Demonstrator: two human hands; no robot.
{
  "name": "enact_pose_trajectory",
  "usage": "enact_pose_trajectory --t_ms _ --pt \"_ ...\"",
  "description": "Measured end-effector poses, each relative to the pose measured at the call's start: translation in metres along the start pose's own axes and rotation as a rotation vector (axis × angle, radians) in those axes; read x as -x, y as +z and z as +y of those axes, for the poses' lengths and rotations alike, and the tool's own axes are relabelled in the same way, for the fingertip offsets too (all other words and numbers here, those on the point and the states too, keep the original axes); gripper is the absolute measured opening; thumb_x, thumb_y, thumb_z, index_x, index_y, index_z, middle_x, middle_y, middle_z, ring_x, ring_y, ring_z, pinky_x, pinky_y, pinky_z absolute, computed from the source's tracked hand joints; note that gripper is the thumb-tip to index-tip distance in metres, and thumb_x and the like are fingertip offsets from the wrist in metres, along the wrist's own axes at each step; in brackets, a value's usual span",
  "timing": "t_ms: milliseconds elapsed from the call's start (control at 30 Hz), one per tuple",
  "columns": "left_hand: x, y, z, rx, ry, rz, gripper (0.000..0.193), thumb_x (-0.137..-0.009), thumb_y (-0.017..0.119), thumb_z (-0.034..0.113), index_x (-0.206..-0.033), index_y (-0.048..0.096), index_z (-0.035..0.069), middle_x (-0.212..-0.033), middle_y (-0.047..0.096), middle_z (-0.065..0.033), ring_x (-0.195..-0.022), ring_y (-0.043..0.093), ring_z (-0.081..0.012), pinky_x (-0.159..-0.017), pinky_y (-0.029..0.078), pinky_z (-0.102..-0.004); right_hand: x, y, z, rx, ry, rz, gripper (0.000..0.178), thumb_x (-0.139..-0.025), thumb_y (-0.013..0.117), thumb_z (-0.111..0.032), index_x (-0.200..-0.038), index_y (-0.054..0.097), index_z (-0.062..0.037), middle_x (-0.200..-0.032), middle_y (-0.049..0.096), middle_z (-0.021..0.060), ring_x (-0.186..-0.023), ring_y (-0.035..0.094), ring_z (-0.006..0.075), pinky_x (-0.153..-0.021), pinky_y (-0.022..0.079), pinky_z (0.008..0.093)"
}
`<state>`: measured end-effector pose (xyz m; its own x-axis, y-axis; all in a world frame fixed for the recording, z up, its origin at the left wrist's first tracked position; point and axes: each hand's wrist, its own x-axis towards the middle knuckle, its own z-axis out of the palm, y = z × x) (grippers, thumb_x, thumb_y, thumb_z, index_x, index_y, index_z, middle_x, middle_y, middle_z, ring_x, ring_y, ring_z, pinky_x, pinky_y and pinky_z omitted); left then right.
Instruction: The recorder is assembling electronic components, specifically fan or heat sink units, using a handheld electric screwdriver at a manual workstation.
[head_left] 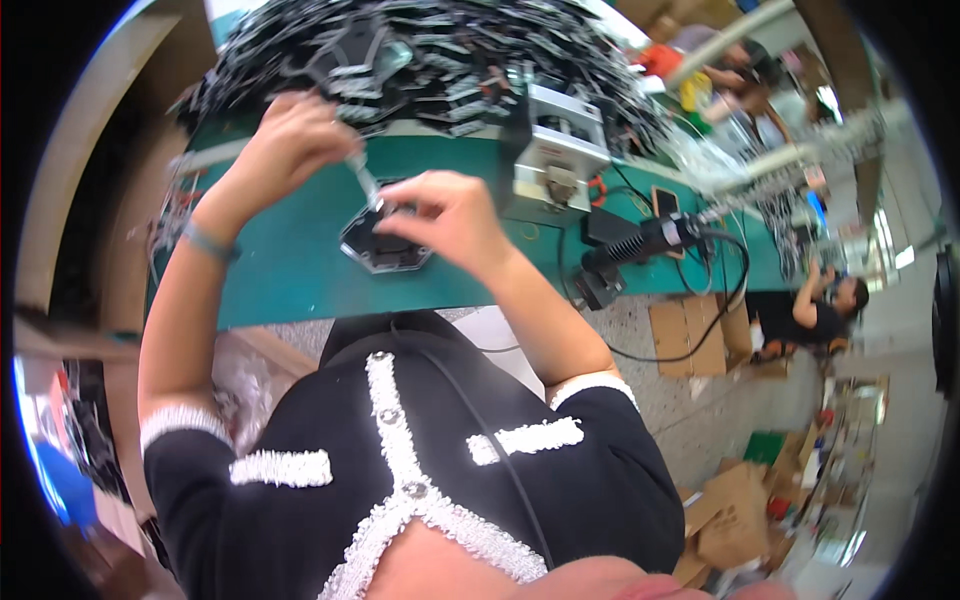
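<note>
On the green mat lies a dark, angular flat housing [385, 257] with a bright metallic rim. My right hand [450, 215] is just above it, fingers bent in a pinch at the lower end of a thin pale strip [365, 180]. The strip slants up to the fingertips of my left hand [300, 140], which are closed at its upper end and smeared by motion. Just behind my left hand, a large heap of dark and silvery flat parts [450, 70] covers the back of the table; a grey frame-like piece [350, 50] rests on it.
A metal bench device [560, 155] stands right of my right hand. Beyond it are a black cylindrical tool [645, 245] with cables, a dark box [605, 228] and a phone [665, 203]. Cardboard boxes [690, 335] sit on the floor at the right. Other people work farther off.
</note>
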<state>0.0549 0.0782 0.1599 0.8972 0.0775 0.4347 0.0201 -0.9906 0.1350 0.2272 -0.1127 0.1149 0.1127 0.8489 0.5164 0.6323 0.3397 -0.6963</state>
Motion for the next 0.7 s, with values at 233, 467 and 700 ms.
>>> enact_pose_trajectory --t_ms 233,467,700 --pt "0.019 0.069 0.005 0.023 -0.079 0.351 0.038 -0.076 0.072 0.016 -0.114 0.065 0.018 -0.121 0.059 -0.0036 -0.116 0.053 -0.0237 -0.102 0.037 -0.0413 -0.017 0.012 0.054 -0.105 0.332 0.088 0.027 -0.077 0.078 -0.01 -0.101 0.071 -0.0014 -0.082 0.069 0.003 -0.07 0.061 0.0068 -0.062 0.048 0.0204" --pt "0.098 0.146 0.043 0.361 -0.278 0.126 0.051 -0.074 0.077 0.026 -0.121 0.06 0.014 -0.135 0.051 -0.0085 -0.124 0.047 -0.0292 -0.107 0.031 -0.0455 0.002 0.015 0.065 0.018 0.243 -0.127 0.026 -0.073 0.079 -0.003 -0.098 0.071 -0.0004 -0.081 0.067 0.0027 -0.072 0.06 0.0073 -0.066 0.048 0.0211" --pt "0.102 0.148 0.055 0.313 -0.353 0.168 0.041 -0.074 0.077 0.026 -0.11 0.063 0.014 -0.135 0.051 -0.0083 -0.122 0.049 -0.0284 -0.107 0.031 -0.0449 0.035 0.027 0.045 0.195 0.056 -0.301 0.025 -0.066 0.08 -0.004 -0.089 0.071 -0.0036 -0.082 0.065 0.0054 -0.076 0.06 0.0174 -0.068 0.047 0.0288"
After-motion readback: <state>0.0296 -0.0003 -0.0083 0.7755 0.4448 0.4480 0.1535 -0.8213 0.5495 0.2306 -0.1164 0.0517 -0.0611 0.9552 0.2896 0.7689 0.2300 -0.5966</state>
